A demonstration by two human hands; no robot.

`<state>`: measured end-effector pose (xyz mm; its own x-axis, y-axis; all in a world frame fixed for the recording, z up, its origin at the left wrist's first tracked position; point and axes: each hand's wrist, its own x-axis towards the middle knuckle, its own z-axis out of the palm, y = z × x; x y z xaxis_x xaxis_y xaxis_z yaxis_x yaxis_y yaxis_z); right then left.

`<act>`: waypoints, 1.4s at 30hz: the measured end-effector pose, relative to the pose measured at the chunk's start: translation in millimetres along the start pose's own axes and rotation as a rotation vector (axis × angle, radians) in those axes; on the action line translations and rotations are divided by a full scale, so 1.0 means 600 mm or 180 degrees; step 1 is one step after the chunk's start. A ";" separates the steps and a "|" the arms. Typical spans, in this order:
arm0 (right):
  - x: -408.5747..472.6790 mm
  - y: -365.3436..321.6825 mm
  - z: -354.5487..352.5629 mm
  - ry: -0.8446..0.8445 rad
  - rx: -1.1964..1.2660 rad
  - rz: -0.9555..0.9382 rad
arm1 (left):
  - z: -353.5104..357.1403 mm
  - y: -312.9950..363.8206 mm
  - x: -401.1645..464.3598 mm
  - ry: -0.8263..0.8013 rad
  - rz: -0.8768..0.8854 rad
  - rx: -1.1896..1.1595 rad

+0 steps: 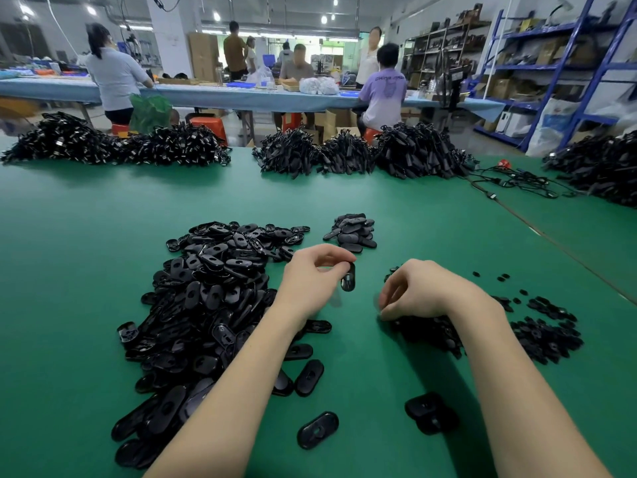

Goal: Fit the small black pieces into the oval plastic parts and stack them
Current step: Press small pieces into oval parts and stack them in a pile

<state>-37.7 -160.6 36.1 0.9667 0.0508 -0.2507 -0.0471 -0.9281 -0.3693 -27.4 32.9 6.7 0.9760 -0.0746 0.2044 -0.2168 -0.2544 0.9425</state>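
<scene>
The left hand [312, 281] is pinching one oval part [348, 277] between thumb and curled fingertips, holding it upright just above the green table [103, 219]. The part is hanging at the hand's 3 o'clock side, apart from every pile.

The right hand [418, 291] is resting at 3 o'clock from the left hand, fingers curled downward onto the near edge of the small-piece pile [537, 336]. Whether the fingertips are gripping a piece cannot be told; they are blurred and partly hidden.

The main oval pile [206, 298] is lying at 9 o'clock from the left hand, spreading toward 7 o'clock under the left forearm. The stack [351, 231] of finished ovals is sitting at 12 o'clock from the held part, near but not touching it. Loose ovals are lying at 6 o'clock: one [317, 430] between the forearms, a pair [431, 412] beside the right forearm.

Stray small pieces [503, 277] are lying at 2 o'clock from the right hand. Cable heaps [358, 155] are lining the table's far edge at 12 o'clock. Other workers [382, 88] are sitting at a blue bench [241, 96] beyond.
</scene>
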 end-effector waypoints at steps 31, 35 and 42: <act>0.005 -0.010 0.016 0.0772 0.2883 -0.0718 | 0.000 -0.012 0.001 -0.0016 -0.0341 -0.1046; 0.008 -0.019 0.022 0.0840 0.3030 -0.0697 | -0.001 -0.010 0.001 -0.0059 -0.0136 -0.0666; 0.011 -0.017 0.023 0.0928 0.3032 -0.0645 | -0.001 -0.006 0.002 -0.0085 0.0028 -0.0622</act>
<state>-34.5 -145.4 26.0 0.9964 -0.0354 0.0767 0.0668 -0.2257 -0.9719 -25.6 34.2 3.7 0.9728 -0.1022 0.2081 -0.2150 -0.0618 0.9747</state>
